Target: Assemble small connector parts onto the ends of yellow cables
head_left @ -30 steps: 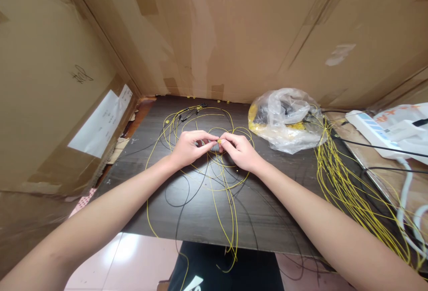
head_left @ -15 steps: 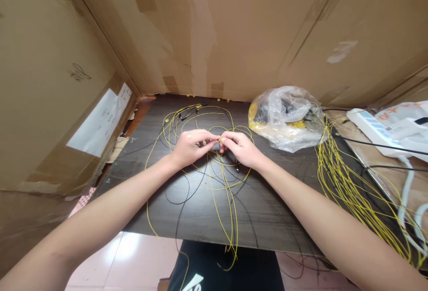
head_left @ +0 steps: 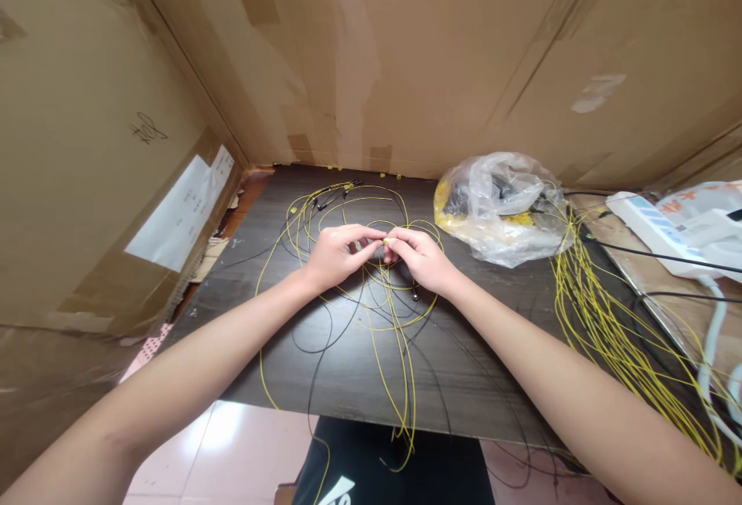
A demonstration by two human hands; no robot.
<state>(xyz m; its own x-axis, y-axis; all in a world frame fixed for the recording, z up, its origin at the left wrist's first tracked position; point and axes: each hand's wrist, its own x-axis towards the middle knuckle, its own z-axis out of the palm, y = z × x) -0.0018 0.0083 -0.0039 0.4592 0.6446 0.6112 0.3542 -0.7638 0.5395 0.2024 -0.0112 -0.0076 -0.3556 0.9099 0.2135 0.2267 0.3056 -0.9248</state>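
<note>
Yellow cables (head_left: 396,327), thin, loosely looped, tiny yellow piece (head_left: 386,241) at fingertips (head_left: 375,234)

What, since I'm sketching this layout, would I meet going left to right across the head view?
White rectangular paper label, bare left hand, small yellow piece of unclear material, bare right hand, crumpled translucent plastic bag, long white power strip.

a dark table (head_left: 351,372) carries loose yellow cables (head_left: 399,329) and a plastic bag (head_left: 504,215).
</note>
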